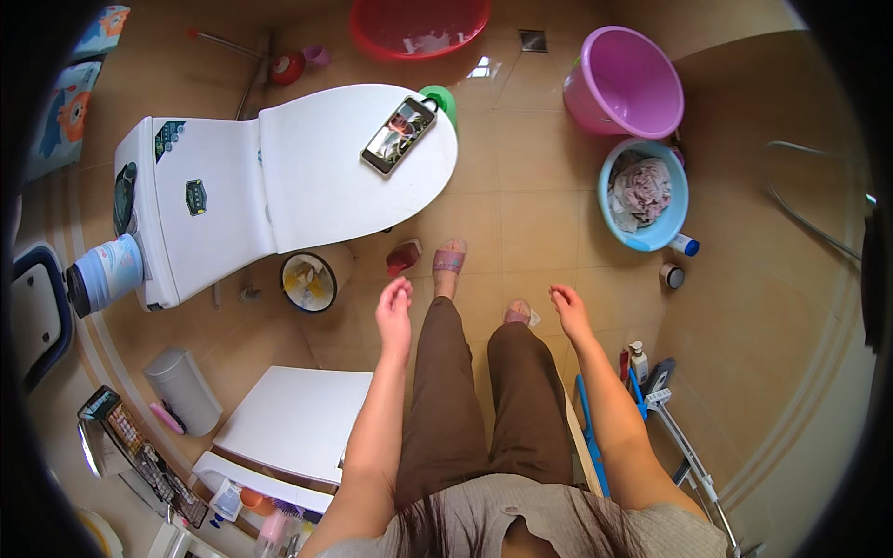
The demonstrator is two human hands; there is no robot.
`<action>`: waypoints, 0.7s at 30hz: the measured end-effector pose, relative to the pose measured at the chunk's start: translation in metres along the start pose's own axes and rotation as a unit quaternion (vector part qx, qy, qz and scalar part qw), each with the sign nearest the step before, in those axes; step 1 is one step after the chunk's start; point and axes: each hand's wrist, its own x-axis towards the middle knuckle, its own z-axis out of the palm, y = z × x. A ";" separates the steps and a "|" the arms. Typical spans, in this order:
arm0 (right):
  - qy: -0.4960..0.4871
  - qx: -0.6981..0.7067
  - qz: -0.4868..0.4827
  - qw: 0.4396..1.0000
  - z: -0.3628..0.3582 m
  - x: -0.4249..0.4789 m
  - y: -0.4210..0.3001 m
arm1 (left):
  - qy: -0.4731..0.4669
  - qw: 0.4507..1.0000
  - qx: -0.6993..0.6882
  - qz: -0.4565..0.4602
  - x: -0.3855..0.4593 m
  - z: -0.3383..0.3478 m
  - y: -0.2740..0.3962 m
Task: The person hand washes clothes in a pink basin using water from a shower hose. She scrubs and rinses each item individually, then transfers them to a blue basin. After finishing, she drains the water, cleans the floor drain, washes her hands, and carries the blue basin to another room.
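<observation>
My left hand (395, 315) hangs over the floor with its fingers loosely curled and nothing in it. Close beyond its fingertips a dark red object (403, 258) lies on the tiles. My right hand (571, 312) is likewise held out, bare and loosely bent, above the floor to the right of my slippered feet (448, 259). Neither hand touches anything. Ahead on the left is a white toilet (328, 188) with its lid down. A phone (399, 135) with a lit screen lies on that lid, near a green object (441, 104) at its edge.
A waste bin (343, 268) stands beside the toilet. Along the right wall are a pink bucket (589, 104) and a light blue basin (605, 199) holding wet-looking cloth (643, 192). A red basin (418, 52) sits at the far end, near a floor drain (532, 40). A white cabinet (293, 418) flanks my left arm.
</observation>
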 end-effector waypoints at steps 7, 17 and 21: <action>0.015 0.014 -0.238 0.971 0.103 0.033 -0.181 | 0.144 0.959 -0.241 0.048 0.050 -0.022 0.059; 0.016 0.112 -0.437 0.893 0.129 0.099 -0.316 | 0.210 0.931 -0.256 0.154 0.098 -0.087 0.098; 0.034 0.181 -0.376 0.908 0.117 0.107 -0.326 | 0.216 0.935 -0.254 0.124 0.095 -0.091 0.083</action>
